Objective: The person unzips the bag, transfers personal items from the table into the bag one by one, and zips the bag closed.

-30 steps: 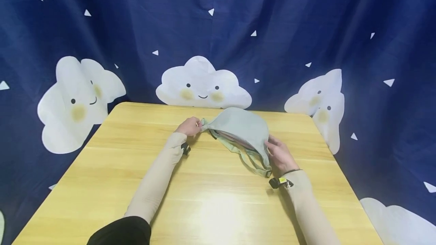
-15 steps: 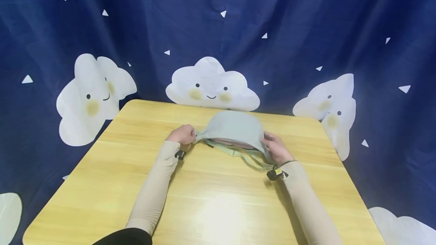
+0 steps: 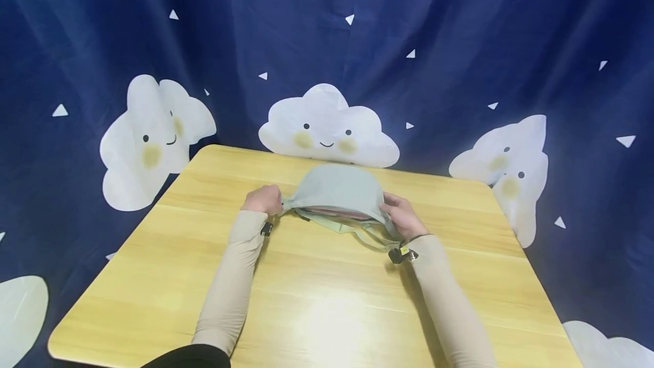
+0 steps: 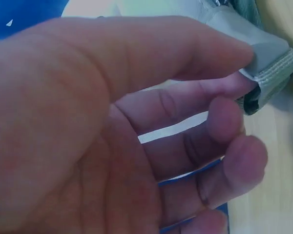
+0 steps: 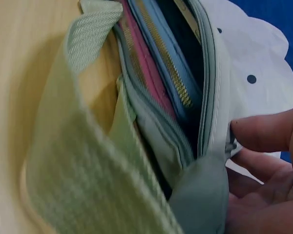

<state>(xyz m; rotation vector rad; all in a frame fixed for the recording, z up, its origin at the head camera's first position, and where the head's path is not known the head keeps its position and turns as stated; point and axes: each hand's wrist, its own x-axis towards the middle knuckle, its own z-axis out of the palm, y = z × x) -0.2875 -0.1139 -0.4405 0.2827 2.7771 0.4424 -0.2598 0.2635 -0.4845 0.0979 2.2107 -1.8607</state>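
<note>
A pale green waist bag (image 3: 339, 186) lies near the far side of the table, its zipped mouth open toward me. My left hand (image 3: 263, 200) pinches the tab (image 4: 271, 58) at its left end between thumb and index finger; the other fingers are loosely curled. At the bag's right end, my right hand (image 3: 403, 217) pinches the edge by a small dark metal piece (image 5: 230, 141) that looks like a zipper pull. Inside, the right wrist view shows a pink zipped item (image 5: 149, 66) and a blue zipped item (image 5: 173, 58); their lower parts are hidden.
The bag's webbing strap (image 5: 93, 151) droops in front of the mouth onto the wooden table (image 3: 286, 300). A dark blue curtain (image 3: 230, 27) printed with white clouds hangs just behind the table's far edge.
The bag has swung from a slant to nearly level, its left end coming toward me. Both hands have moved with it, holding its two ends throughout. The head view has turned slightly left.
</note>
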